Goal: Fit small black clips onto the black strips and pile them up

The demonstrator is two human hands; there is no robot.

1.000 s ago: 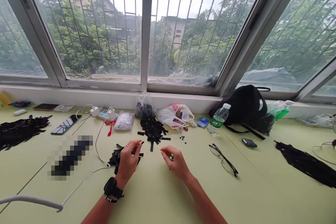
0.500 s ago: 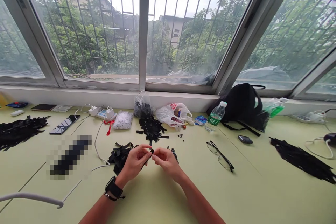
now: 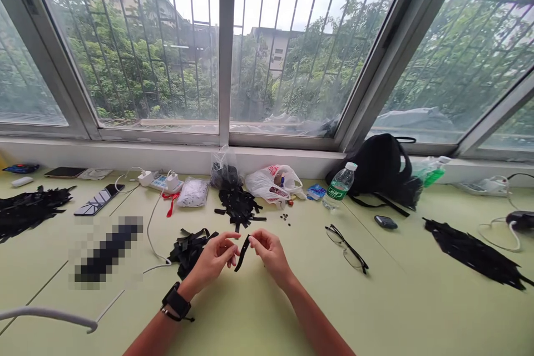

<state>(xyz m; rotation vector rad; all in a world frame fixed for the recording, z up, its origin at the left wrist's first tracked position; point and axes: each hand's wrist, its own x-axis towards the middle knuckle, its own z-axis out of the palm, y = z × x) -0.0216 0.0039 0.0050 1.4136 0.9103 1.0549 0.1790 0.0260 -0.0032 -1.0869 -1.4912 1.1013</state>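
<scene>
1. The hands have drawn slightly apart since the earlier frame, and the narrow black strip (image 3: 242, 253) now hangs in the gap between them instead of lying across their meeting fingers.
2. The right hand (image 3: 271, 256) is curled, with thumb and forefinger apparently pinching the strip's top end; the fingers hide the exact grip.
3. The left hand (image 3: 212, 261) is loosely curled, its fingertips just beside the strip. Whether they touch it is hard to tell.
4. The strip hangs above the near half of the pale green counter (image 3: 250, 311), tilted, its lower end clear of the surface.
5. A tangled pile of black strips (image 3: 187, 250) lies just past the left hand, its near part partly hidden by that hand. A black wristwatch (image 3: 176, 301) circles the left wrist.
6. A second heap of black strips (image 3: 237, 206) lies farther back, in front of a white plastic bag (image 3: 271, 183). Tiny dark pieces (image 3: 286, 217) sit near the bag, too small to identify.
7. To the left, a pixelated patch (image 3: 108, 250) blurs whatever lies there. Glasses (image 3: 346, 247) lie open right of the hands.
</scene>
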